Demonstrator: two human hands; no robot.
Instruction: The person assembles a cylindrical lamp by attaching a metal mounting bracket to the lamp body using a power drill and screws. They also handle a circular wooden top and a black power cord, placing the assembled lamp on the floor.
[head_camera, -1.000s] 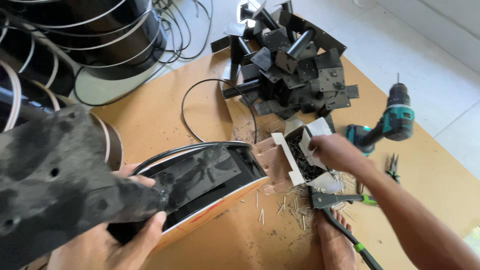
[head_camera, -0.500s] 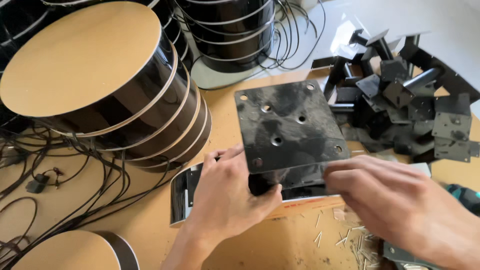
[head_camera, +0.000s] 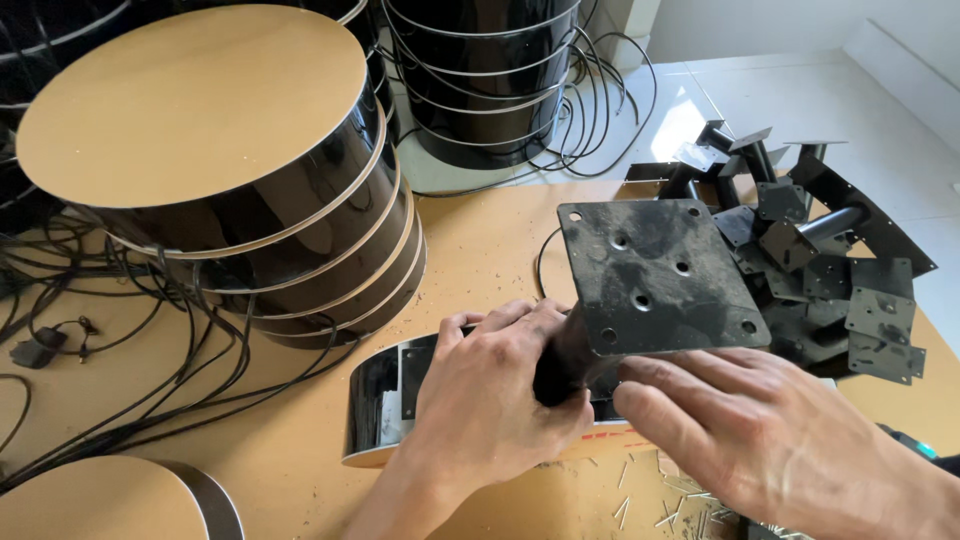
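Left hand (head_camera: 490, 400) is wrapped tight around the black post of a metal bracket (head_camera: 655, 275), whose square drilled plate faces up above a black-rimmed round piece (head_camera: 385, 400) lying on the board table (head_camera: 480, 240). Right hand (head_camera: 770, 440) rests beside the plate's lower edge, fingers (head_camera: 670, 420) extended and close together, gripping nothing visible. Stacked discs (head_camera: 230, 180) stand to the left; spare brackets (head_camera: 820, 250) lie piled to the right.

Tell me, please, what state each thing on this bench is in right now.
Left hand: wrapped around the post of the black bracket.
Right hand: open, resting under the plate's near edge.
Black bracket: held plate up, tilted.
Black disc unit: on its side on the bench, partly hidden behind the hands.
Stack of disc units: lying flat, piled.
Spare brackets: loose heap.
Cables: tangled.
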